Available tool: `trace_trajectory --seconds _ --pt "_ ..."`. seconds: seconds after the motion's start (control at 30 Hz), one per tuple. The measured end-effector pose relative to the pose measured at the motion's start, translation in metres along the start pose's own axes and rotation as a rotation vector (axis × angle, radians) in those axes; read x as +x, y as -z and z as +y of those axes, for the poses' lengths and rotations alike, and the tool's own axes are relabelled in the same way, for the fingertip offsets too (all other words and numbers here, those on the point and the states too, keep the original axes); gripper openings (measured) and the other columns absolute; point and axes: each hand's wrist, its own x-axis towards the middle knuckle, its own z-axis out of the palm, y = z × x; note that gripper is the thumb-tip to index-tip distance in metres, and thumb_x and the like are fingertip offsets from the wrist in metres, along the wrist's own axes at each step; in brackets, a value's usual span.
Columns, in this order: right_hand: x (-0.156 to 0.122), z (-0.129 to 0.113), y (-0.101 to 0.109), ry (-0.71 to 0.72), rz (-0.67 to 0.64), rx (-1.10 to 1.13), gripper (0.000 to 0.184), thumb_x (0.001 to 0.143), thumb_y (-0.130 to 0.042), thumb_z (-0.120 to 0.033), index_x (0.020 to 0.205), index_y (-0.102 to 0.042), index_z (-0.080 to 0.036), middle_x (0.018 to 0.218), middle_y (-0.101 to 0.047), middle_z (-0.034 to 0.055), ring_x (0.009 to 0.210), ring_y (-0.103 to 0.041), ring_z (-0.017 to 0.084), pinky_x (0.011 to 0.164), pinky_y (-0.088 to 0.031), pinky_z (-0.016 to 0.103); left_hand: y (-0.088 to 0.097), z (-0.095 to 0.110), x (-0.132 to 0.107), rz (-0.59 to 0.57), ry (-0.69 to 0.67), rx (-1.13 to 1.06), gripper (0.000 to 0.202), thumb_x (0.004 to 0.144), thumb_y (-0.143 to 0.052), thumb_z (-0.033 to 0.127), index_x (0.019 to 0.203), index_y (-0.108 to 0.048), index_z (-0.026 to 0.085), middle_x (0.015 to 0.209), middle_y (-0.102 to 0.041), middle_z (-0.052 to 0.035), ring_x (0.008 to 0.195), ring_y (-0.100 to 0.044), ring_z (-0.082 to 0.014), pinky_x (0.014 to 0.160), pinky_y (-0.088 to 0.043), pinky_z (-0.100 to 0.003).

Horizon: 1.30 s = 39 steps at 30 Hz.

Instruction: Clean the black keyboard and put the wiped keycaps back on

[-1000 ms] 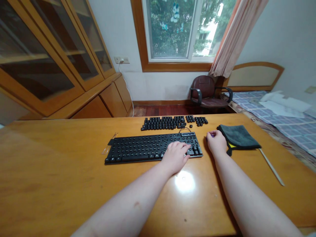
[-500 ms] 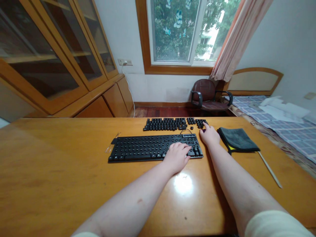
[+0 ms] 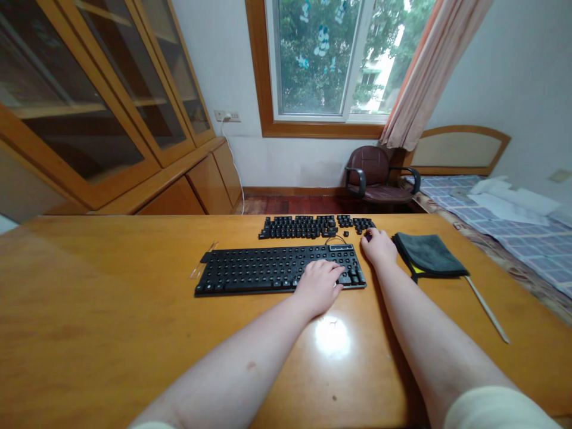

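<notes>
A black keyboard point(image 3: 254, 271) lies on the wooden desk with most of its keycaps off, bare switch stems showing in rows. My left hand point(image 3: 319, 285) rests palm down over its right part, fingers stretched out across the number-pad area. Beyond the keyboard, loose black keycaps point(image 3: 297, 227) are laid out in rows like a key layout. At the right end of these rows is my right hand point(image 3: 378, 244), its fingers curled together. Something small and dark shows at the fingertips; what it is cannot be made out. A single keycap point(image 3: 345, 233) sits apart, left of this hand.
A folded dark grey cloth point(image 3: 431, 253) lies right of my right forearm, with a thin pale strip point(image 3: 487, 310) beside it. Clear thin tools point(image 3: 203, 262) lie at the keyboard's left end. Past the desk point(image 3: 111, 316) stand a chair point(image 3: 370, 173) and a bed.
The fingers of my right hand have drawn back slightly from the rightmost loose keycaps and curled in. My left hand stays on the keyboard. The view has tilted a little.
</notes>
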Motion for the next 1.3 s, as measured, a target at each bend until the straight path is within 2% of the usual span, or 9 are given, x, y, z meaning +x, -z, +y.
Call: trace_trajectory --seconds 0.27,0.33,0.43,0.57,0.63,0.73,0.83,1.0,1.3 --pt "-0.01 0.007 0.001 -0.004 0.08 0.14 0.028 0.082 -0.045 -0.031 0.101 -0.062 -0.019 0.103 -0.062 0.0103 0.093 -0.058 0.023 0.077 -0.044 0.033 -0.001 0.0 -0.001 0.008 0.018 -0.025 0.04 0.082 -0.055 0.032 0.12 -0.051 0.024 0.118 -0.058 -0.0044 0.109 -0.047 -0.0216 0.094 -0.037 -0.039" --pt "-0.021 0.007 0.002 0.1 0.142 0.249 0.027 0.082 -0.046 -0.032 0.098 -0.061 -0.018 0.101 -0.063 0.01 0.095 -0.058 0.023 0.082 -0.044 0.034 -0.001 -0.001 -0.001 0.026 0.03 -0.052 0.04 0.082 -0.054 0.033 0.121 -0.05 0.024 0.118 -0.058 -0.0045 0.11 -0.048 -0.0216 0.095 -0.037 -0.039" --pt "-0.045 0.003 0.006 0.362 0.205 0.412 0.023 0.082 -0.048 -0.035 0.093 -0.061 -0.019 0.1 -0.065 0.0086 0.097 -0.058 0.022 0.089 -0.044 0.036 -0.001 -0.002 0.0 0.07 0.087 -0.098 0.041 0.085 -0.049 0.031 0.125 -0.046 0.022 0.12 -0.057 -0.0058 0.11 -0.05 -0.0212 0.096 -0.038 -0.039" --pt "-0.081 -0.004 0.018 0.421 0.421 0.577 0.021 0.083 -0.052 -0.035 0.096 -0.059 -0.021 0.099 -0.065 0.0087 0.096 -0.059 0.022 0.09 -0.046 0.039 0.001 -0.003 0.001 0.147 0.155 -0.18 0.042 0.087 -0.044 0.026 0.128 -0.042 0.02 0.117 -0.06 -0.0064 0.106 -0.054 -0.0206 0.094 -0.041 -0.038" --pt "-0.094 -0.01 0.025 0.516 0.465 0.642 0.022 0.081 -0.056 -0.031 0.101 -0.058 -0.022 0.1 -0.065 0.0081 0.095 -0.061 0.022 0.089 -0.047 0.038 0.002 -0.003 0.001 0.184 0.157 -0.226 0.039 0.088 -0.042 0.023 0.127 -0.043 0.021 0.115 -0.061 -0.0056 0.104 -0.055 -0.0197 0.094 -0.041 -0.037" --pt "-0.106 -0.02 0.03 0.757 0.381 0.725 0.024 0.078 -0.06 -0.024 0.102 -0.058 -0.025 0.099 -0.067 0.0057 0.091 -0.064 0.02 0.085 -0.051 0.037 0.003 -0.003 0.001 0.257 0.155 -0.308 0.034 0.09 -0.036 0.021 0.122 -0.046 0.02 0.113 -0.061 -0.0053 0.103 -0.055 -0.0175 0.094 -0.042 -0.034" --pt "-0.109 -0.029 0.029 0.865 0.303 0.773 0.021 0.079 -0.06 -0.022 0.1 -0.059 -0.025 0.096 -0.068 0.0046 0.09 -0.065 0.019 0.083 -0.052 0.036 0.003 -0.005 0.0 0.301 0.169 -0.385 0.029 0.092 -0.031 0.021 0.114 -0.05 0.02 0.11 -0.062 -0.0053 0.101 -0.056 -0.016 0.092 -0.043 -0.032" --pt "-0.108 -0.033 0.03 0.831 0.212 0.792 0.018 0.079 -0.061 -0.025 0.097 -0.06 -0.024 0.093 -0.068 0.0051 0.088 -0.064 0.02 0.081 -0.052 0.037 0.004 -0.008 0.0 0.273 0.182 -0.416 0.027 0.092 -0.031 0.026 0.104 -0.054 0.02 0.103 -0.064 -0.0058 0.098 -0.057 -0.0176 0.088 -0.045 -0.032" --pt "-0.109 -0.037 0.035 0.726 0.145 0.935 0.01 0.078 -0.063 -0.029 0.086 -0.062 -0.024 0.088 -0.068 0.0051 0.086 -0.064 0.021 0.081 -0.052 0.038 0.007 -0.006 0.0 0.346 0.221 -0.516 0.019 0.089 -0.042 0.026 0.098 -0.057 0.02 0.097 -0.065 -0.0044 0.092 -0.059 -0.0162 0.083 -0.047 -0.03"
